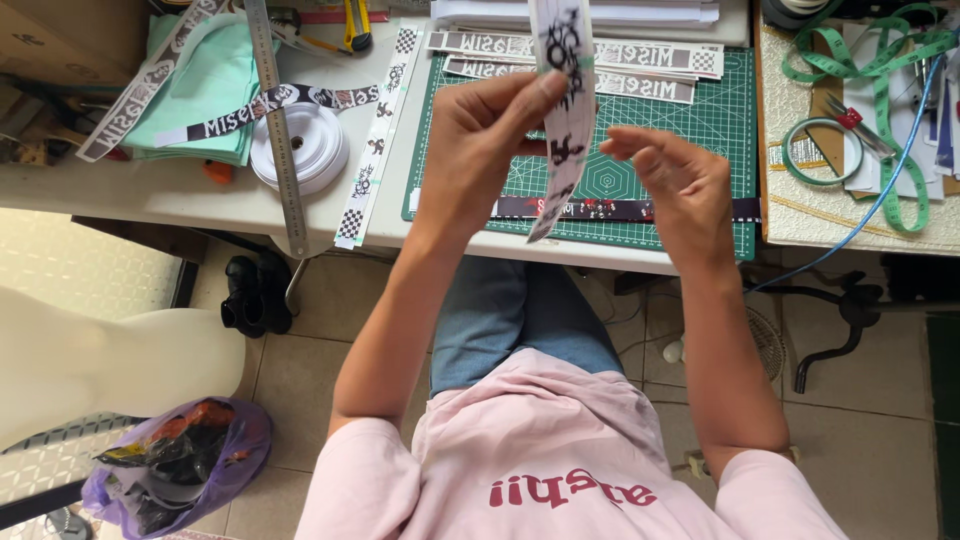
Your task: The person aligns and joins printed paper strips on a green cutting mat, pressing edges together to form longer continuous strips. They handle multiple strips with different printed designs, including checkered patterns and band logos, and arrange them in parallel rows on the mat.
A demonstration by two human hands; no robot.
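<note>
White fabric strip with black print (563,100) is pinched upright by left hand (478,140); right hand (672,175), fingers loosely spread, hovers empty beside it, others laid flat beyond.

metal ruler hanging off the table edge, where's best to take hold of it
Probably the overhanging lower end of the long steel ruler, approached from below the white table's front edge. That end juts past the edge, so fingers can pinch both flat faces; elsewhere it lies flat under a printed ribbon.

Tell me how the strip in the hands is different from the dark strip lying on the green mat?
The held strip is white with black prints and hangs upright from the left hand; the dark strip is black and lies flat across the green mat, untouched. Both are long, narrow and printed.
</note>
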